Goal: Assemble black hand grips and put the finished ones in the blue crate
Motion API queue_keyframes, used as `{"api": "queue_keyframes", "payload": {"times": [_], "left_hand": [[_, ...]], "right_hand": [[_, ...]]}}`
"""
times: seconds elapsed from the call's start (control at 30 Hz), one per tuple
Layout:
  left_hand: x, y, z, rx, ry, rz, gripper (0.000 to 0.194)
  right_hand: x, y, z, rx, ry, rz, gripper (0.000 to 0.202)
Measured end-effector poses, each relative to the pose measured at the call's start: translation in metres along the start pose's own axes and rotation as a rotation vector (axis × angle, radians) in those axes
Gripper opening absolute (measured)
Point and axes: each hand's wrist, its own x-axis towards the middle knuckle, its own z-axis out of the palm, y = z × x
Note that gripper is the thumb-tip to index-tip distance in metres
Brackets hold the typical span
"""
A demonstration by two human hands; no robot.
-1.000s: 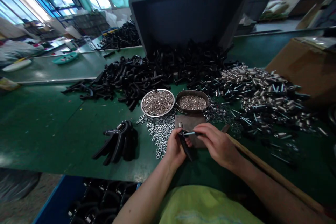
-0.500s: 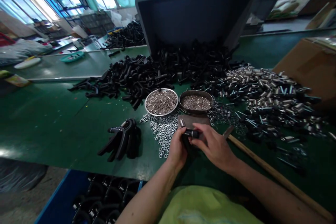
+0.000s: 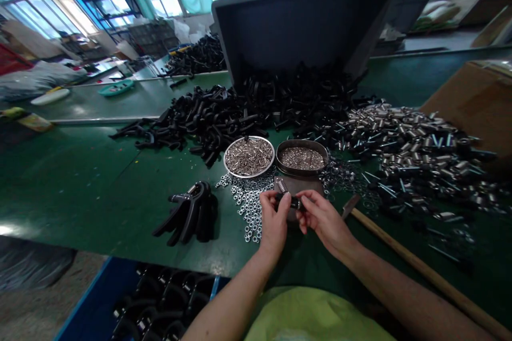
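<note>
My left hand [image 3: 274, 226] is closed round a black plastic part [image 3: 294, 202], its thumb lying along the top. A ribbed metal piece like a spring [image 3: 281, 185] sticks up beside that part. Thumb and fingers of my right hand [image 3: 326, 224] pinch the part's right end. Both hands are over a flat metal block [image 3: 306, 185]. Loose nuts [image 3: 251, 208] lie left of them. Just beyond stand a round dish [image 3: 248, 176] of small metal pins and an oval tin [image 3: 302, 173] of tiny metal pieces.
A hammer [image 3: 400, 249] lies to the right. Several black handle-like parts [image 3: 190, 216] stand together at left. Black parts [image 3: 208, 117] spill from a tipped grey bin [image 3: 312, 21]. Metal springs and bolts [image 3: 412, 144] are heaped near a cardboard box [image 3: 472, 101]. A blue crate [image 3: 86, 303] is below the table edge.
My left thumb has moved up onto the black part. The right-hand fingers have drawn together at its right end. The view has shifted slightly.
</note>
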Motion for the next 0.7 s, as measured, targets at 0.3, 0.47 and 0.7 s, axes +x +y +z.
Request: {"api": "queue_keyframes", "payload": {"times": [0.3,0.47,0.7], "left_hand": [[0.011,-0.012,-0.023,0.441,-0.052,0.057,0.058],[0.016,-0.021,-0.026,0.747,-0.251,0.318,0.049],[0.015,-0.016,-0.024,0.950,-0.392,0.430,0.053]], "right_hand": [[0.046,0.000,-0.016,-0.557,-0.153,0.012,0.028],[0.114,-0.024,0.004,-1.159,-0.040,-0.569,0.014],[0.188,-0.015,0.056,-1.274,-0.122,-0.671,0.016]]}}
